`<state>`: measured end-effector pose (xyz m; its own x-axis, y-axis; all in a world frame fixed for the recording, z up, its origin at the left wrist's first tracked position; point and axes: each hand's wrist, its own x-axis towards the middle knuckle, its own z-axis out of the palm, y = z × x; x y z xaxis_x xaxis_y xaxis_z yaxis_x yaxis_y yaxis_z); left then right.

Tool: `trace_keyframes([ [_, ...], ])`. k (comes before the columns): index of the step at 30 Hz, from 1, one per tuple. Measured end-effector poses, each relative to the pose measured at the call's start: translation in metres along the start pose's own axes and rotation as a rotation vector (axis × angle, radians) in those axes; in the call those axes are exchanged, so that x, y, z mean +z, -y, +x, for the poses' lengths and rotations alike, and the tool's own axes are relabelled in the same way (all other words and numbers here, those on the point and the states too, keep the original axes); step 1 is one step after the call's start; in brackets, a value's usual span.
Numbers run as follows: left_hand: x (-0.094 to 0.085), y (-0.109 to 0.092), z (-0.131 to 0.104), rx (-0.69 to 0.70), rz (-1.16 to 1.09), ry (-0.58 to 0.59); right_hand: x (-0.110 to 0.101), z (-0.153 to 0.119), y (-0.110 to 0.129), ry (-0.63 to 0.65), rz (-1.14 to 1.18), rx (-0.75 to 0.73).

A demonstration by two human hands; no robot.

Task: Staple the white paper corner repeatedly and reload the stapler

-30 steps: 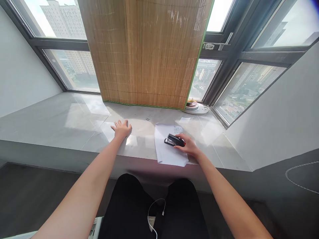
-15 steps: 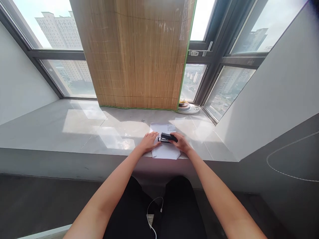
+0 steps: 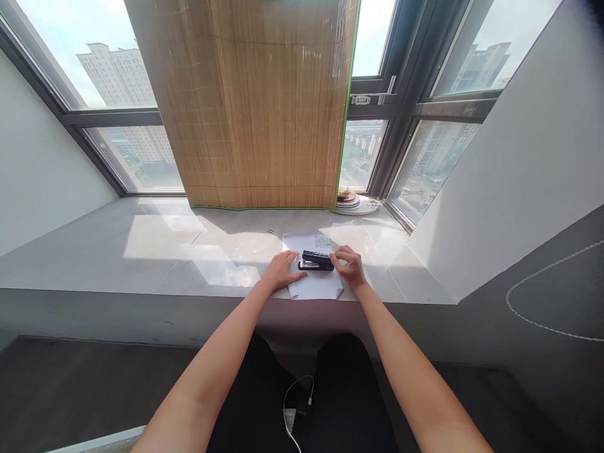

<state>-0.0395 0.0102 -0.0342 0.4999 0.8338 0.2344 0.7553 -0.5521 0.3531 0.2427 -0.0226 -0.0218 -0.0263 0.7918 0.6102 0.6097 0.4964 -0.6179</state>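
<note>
Black stapler (image 3: 317, 257) sits on the paper (image 3: 314, 287), left hand (image 3: 279, 270) loosely open at its left end, right hand (image 3: 349, 264) curled at its right, can't tell if gripping

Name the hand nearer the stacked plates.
Right. The right hand is in front of the stacked plates; the left hand is farther off, in front and to their left.

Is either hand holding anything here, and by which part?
The right hand is at the right end of the black stapler; whether it grips cannot be told. The left hand grips nothing visible, lying partly over the paper.
</note>
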Motion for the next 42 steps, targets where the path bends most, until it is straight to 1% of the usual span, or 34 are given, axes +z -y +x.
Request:
trace_keyframes([
  [3, 0.0, 0.001, 0.001, -0.009, -0.02, -0.003, 0.004, 0.002, -0.004, 0.02, -0.001, -0.001],
  [6, -0.001, 0.002, 0.001, -0.03, -0.057, -0.01, 0.008, 0.003, -0.011, -0.002, 0.032, 0.041],
  [11, -0.004, 0.0, -0.001, -0.107, -0.147, -0.032, 0.013, 0.002, -0.022, -0.043, 0.113, 0.124],
  [13, -0.005, -0.001, -0.002, -0.126, -0.199, -0.039, 0.012, 0.002, -0.022, -0.051, 0.109, 0.123],
  [16, -0.007, -0.002, -0.003, -0.135, -0.239, -0.046, 0.009, 0.005, -0.021, -0.04, 0.102, 0.071],
  [18, -0.007, -0.001, -0.002, -0.129, -0.244, -0.055, 0.008, 0.007, -0.019, 0.017, 0.112, 0.018],
  [22, -0.004, 0.001, -0.001, -0.106, -0.225, -0.064, 0.016, 0.006, -0.02, 0.286, 0.099, -0.099],
  [24, -0.003, 0.001, -0.001, -0.109, -0.222, -0.071, 0.021, 0.004, -0.021, 0.379, 0.064, -0.148],
  [25, -0.003, 0.001, -0.002, -0.113, -0.234, -0.075, 0.022, 0.002, -0.022, 0.391, 0.05, -0.17],
  [27, -0.005, -0.001, -0.004, -0.125, -0.301, -0.105, 0.024, -0.003, -0.023, 0.35, 0.028, -0.226],
  [28, -0.006, -0.004, -0.004, -0.129, -0.353, -0.144, 0.023, -0.005, -0.023, 0.298, 0.015, -0.261],
  [29, -0.008, -0.009, -0.005, -0.135, -0.421, -0.216, 0.022, -0.006, -0.022, 0.231, -0.004, -0.298],
  [30, -0.011, -0.015, -0.004, -0.154, -0.504, -0.318, 0.02, -0.007, -0.02, 0.163, -0.028, -0.334],
  [32, -0.014, -0.031, 0.0, -0.272, -0.743, -0.544, 0.016, -0.008, -0.014, 0.061, -0.093, -0.41],
  [33, -0.016, -0.041, 0.004, -0.378, -0.91, -0.621, 0.014, -0.008, -0.011, 0.035, -0.128, -0.456],
  [34, -0.017, -0.05, 0.008, -0.509, -1.108, -0.642, 0.012, -0.008, -0.008, 0.025, -0.162, -0.511],
  [35, -0.018, -0.059, 0.013, -0.634, -1.331, -0.605, 0.01, -0.008, -0.005, 0.025, -0.196, -0.57],
  [36, -0.018, -0.067, 0.017, -0.728, -1.54, -0.546, 0.009, -0.007, -0.002, 0.027, -0.229, -0.626],
  [37, -0.017, -0.073, 0.021, -0.77, -1.715, -0.494, 0.008, -0.007, 0.0, 0.03, -0.263, -0.674],
  [39, -0.016, -0.08, 0.026, -0.778, -1.962, -0.443, 0.007, -0.007, 0.002, 0.024, -0.331, -0.727],
  [42, -0.014, -0.078, 0.026, -0.754, -2.133, -0.458, 0.008, -0.009, -0.001, -0.005, -0.414, -0.727],
])
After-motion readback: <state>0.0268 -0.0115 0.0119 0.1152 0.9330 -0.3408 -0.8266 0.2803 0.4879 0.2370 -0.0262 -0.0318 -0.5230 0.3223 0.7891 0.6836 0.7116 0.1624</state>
